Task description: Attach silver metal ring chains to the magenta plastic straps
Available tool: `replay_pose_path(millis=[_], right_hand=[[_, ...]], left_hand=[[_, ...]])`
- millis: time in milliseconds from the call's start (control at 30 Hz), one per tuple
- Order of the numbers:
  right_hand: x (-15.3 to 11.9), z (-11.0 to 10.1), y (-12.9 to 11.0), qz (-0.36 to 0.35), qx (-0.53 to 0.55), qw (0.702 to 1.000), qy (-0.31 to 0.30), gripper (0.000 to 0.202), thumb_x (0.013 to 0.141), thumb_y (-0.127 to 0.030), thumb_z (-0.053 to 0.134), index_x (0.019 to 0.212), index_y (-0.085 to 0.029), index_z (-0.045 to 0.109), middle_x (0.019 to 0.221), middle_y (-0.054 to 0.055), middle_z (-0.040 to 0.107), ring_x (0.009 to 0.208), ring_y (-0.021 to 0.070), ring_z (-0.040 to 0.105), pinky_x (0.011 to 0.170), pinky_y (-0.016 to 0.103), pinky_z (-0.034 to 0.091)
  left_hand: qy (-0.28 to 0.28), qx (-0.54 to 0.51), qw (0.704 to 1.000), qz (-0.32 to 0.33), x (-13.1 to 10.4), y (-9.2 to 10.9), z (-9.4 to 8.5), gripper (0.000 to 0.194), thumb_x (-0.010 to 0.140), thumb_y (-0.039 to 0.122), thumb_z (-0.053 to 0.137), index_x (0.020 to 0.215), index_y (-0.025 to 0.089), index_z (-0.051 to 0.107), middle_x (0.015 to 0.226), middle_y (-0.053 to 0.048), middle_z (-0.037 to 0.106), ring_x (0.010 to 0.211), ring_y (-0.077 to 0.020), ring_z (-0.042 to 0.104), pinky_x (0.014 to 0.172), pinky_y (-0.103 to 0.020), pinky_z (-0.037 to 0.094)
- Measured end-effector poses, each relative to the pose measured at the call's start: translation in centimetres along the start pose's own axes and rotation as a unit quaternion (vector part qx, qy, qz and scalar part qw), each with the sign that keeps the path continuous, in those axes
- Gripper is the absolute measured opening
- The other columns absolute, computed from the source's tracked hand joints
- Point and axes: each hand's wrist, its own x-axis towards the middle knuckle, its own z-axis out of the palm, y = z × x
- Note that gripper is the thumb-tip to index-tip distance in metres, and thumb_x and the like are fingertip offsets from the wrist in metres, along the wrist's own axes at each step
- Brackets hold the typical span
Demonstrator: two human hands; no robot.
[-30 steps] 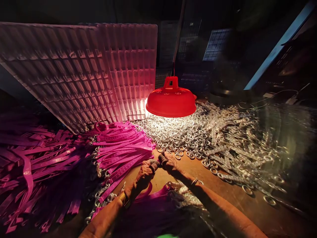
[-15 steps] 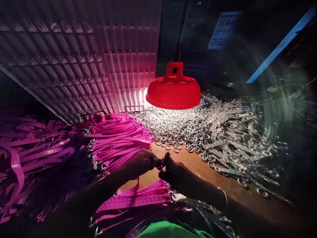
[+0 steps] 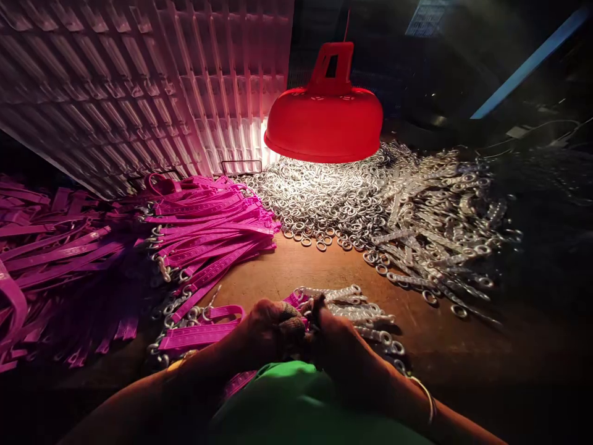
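Well in front of the red lamp, low over the counter, the left hand and right hand meet fingertip to fingertip, both curled shut around the end of a magenta strap that runs off to the left; the exact grip is too dark to make out. Under the lamp lies a heap of metal rings. Left of the lamp sit a pile of magenta straps and a leaning ribbed white panel. The room is dark
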Motion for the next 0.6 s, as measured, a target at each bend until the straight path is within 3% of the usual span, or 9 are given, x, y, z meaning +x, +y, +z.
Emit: replay_pose_path(millis=[133, 267, 400, 500, 567, 600], right_hand=[[0.6, -0.6, -1.2, -0.029, -0.031, 0.997, -0.067, 0.016, 0.085, -0.022, 0.048, 0.099, -0.015, 0.048, 0.079, 0.002, 0.058, 0.066, 0.0112, 0.048, 0.056, 0.021, 0.04], [1.2, -1.6, -1.2, -0.032, -0.082, 0.988, -0.131, 0.017, 0.079, -0.015, 0.049, 0.096, -0.015, 0.043, 0.076, 0.001, 0.055, 0.061, 0.009, 0.041, 0.052, 0.02, 0.035], [2.2, -2.3, -0.6, -0.049, -0.146, 0.98, -0.129, 0.017, 0.081, -0.017, 0.048, 0.097, -0.014, 0.045, 0.073, 0.0, 0.052, 0.059, 0.0089, 0.036, 0.052, 0.021, 0.031], [3.0, -3.1, -0.3, -0.09, -0.172, 0.973, -0.123, 0.02, 0.081, -0.022, 0.053, 0.098, -0.015, 0.046, 0.074, 0.001, 0.054, 0.058, 0.0096, 0.038, 0.052, 0.022, 0.033], [3.2, -4.1, -0.2, -0.12, -0.191, 0.967, -0.122, 0.02, 0.084, -0.027, 0.053, 0.099, -0.016, 0.047, 0.081, 0.003, 0.056, 0.061, 0.0111, 0.043, 0.056, 0.023, 0.036], [3.2, -4.6, -0.1, -0.136, -0.21, 0.961, -0.114, 0.016, 0.087, -0.029, 0.05, 0.098, -0.017, 0.048, 0.082, 0.004, 0.057, 0.063, 0.0119, 0.044, 0.058, 0.024, 0.037]], left_hand=[[-0.01, -0.077, 0.997, -0.027, 0.6, -0.9, -0.1, 0.039, 0.072, 0.046, 0.07, 0.062, 0.01, 0.059, 0.056, -0.003, 0.056, 0.051, -0.0101, 0.05, 0.049, -0.023, 0.038], [0.007, -0.055, 0.997, -0.044, 1.5, -0.8, 0.0, 0.043, 0.059, 0.047, 0.078, 0.055, 0.011, 0.057, 0.05, -0.001, 0.053, 0.043, -0.0084, 0.045, 0.041, -0.021, 0.032], [-0.015, -0.012, 1.0, -0.015, 2.6, -0.1, -0.5, 0.037, 0.064, 0.045, 0.074, 0.062, 0.012, 0.059, 0.057, -0.002, 0.056, 0.051, -0.0103, 0.049, 0.049, -0.022, 0.037], [-0.023, 0.106, 0.994, 0.003, 2.5, 1.2, -2.3, 0.041, 0.072, 0.049, 0.063, 0.055, 0.016, 0.047, 0.05, 0.004, 0.043, 0.048, -0.0072, 0.037, 0.047, -0.021, 0.03], [0.012, 0.235, 0.972, -0.012, 1.5, 2.3, -4.3, 0.041, 0.078, 0.047, 0.055, 0.053, 0.017, 0.043, 0.048, 0.006, 0.035, 0.047, -0.0067, 0.029, 0.044, -0.021, 0.025], [0.041, 0.299, 0.953, -0.011, 1.0, 2.8, -5.5, 0.038, 0.08, 0.045, 0.053, 0.055, 0.016, 0.048, 0.049, 0.005, 0.039, 0.049, -0.0076, 0.033, 0.046, -0.021, 0.026]])
